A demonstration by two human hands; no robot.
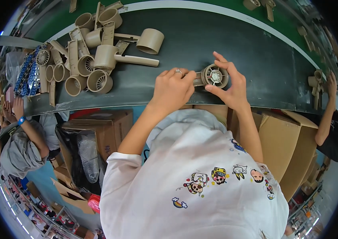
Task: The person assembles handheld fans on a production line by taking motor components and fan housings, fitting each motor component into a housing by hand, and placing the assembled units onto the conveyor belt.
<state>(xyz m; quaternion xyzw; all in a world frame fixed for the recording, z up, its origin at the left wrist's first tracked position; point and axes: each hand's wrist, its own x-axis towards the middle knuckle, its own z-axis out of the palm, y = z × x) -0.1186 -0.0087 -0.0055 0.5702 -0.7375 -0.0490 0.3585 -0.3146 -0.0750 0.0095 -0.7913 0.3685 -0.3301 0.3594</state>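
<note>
Close in front of me, at the near edge of the dark work surface, is a beige hair dryer housing [198,79] with a round barrel and a handle pointing left. The barrel's open end faces up, and inside it sits a silvery round motor [215,76] held by spokes. My left hand [173,89], with a ring on one finger, is closed around the handle, which it mostly hides. From the right, my right hand [234,84] curves round the barrel, its thumb on the near rim and its fingers at the far side.
A heap of beige housings [106,57] covers the left of the dark belt [256,51], beside blue strung parts [32,71]. Cardboard boxes [279,137] stand below the edge on both sides. Co-workers' arms [31,129] show at far left and far right.
</note>
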